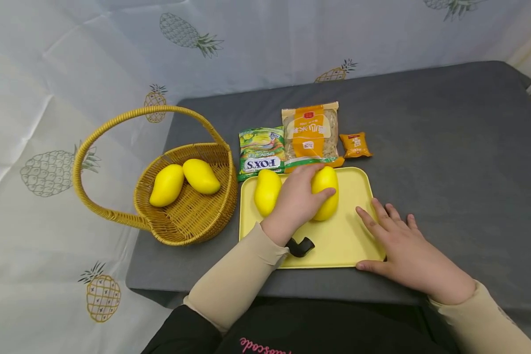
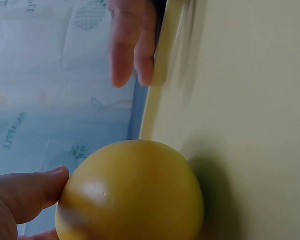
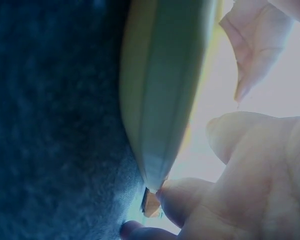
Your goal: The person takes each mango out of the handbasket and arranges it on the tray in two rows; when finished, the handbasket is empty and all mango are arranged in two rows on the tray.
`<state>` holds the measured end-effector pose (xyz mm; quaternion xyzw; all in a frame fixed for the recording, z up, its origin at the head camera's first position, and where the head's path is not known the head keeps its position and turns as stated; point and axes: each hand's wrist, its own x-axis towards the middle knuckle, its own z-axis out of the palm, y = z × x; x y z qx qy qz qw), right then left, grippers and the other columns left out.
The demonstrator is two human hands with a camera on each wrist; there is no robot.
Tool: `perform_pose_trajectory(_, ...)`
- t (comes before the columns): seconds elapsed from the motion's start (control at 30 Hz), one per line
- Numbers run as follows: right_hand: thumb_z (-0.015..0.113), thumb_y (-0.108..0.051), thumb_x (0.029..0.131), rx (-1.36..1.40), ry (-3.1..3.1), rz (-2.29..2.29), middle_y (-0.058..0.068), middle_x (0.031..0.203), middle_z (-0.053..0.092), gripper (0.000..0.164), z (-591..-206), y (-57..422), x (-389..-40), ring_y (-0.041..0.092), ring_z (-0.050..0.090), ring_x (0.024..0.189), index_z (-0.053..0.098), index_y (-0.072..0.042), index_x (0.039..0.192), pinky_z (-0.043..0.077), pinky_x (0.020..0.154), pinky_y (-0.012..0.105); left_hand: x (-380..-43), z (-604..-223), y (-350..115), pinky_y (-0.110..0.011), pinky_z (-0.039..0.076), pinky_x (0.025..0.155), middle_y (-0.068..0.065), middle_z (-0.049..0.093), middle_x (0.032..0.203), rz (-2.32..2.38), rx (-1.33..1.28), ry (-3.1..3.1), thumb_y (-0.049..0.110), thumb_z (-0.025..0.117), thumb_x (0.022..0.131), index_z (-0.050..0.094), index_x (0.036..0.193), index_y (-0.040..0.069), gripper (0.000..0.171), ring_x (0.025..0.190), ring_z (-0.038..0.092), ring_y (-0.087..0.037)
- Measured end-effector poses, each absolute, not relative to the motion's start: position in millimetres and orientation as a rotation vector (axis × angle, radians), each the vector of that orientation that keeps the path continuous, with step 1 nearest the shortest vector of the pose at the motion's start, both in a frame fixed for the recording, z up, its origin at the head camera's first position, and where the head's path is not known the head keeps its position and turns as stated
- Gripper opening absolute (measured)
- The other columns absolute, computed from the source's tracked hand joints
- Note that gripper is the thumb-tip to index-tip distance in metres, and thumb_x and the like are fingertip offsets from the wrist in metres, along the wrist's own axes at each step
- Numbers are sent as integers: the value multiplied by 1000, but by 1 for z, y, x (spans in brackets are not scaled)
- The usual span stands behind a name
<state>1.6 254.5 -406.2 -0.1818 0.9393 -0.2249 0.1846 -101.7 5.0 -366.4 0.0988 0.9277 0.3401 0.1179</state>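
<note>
My left hand [image 1: 295,196] grips a yellow mango [image 1: 326,201] on the right half of the pale yellow tray [image 1: 349,246]. Its thumb lies on the near side of the fruit, and in the left wrist view the mango [image 2: 132,192] sits close over the tray. Another mango [image 1: 267,191] lies on the tray's left part, partly covered by that hand. My right hand [image 1: 400,246] is spread with straight fingers at the tray's right edge, holding nothing. In the right wrist view its fingers [image 3: 185,197] are right at the tray's rim [image 3: 165,100].
A woven basket [image 1: 221,216] with a tall handle stands left of the tray, two mangoes [image 1: 167,186] inside. Behind the tray lie a green tea packet [image 1: 261,150], a larger orange-labelled bag [image 1: 310,130] and a small orange packet [image 1: 356,145]. Beneath the left wrist shows a black curved piece [image 1: 302,247].
</note>
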Motion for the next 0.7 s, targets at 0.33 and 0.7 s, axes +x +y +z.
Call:
perform_pose_trajectory(0.33,84,-68,88,-523,2667,-615,28,183,8,119,-406,252,1,66,18,161,25,-17,178,15,118,90,-112,-372,12,-46,44,127,-6,55,166,896,215,2707,43,70,109,54,165,20,62,152,53,-27)
perform_pose_trajectory(0.7,85,-66,88,-520,2682,-627,29,183,10,119,-406,252,3,67,19,160,24,-17,178,14,118,90,-116,-375,14,-47,42,128,-9,55,166,927,170,2663,46,63,112,51,166,16,63,152,53,-29)
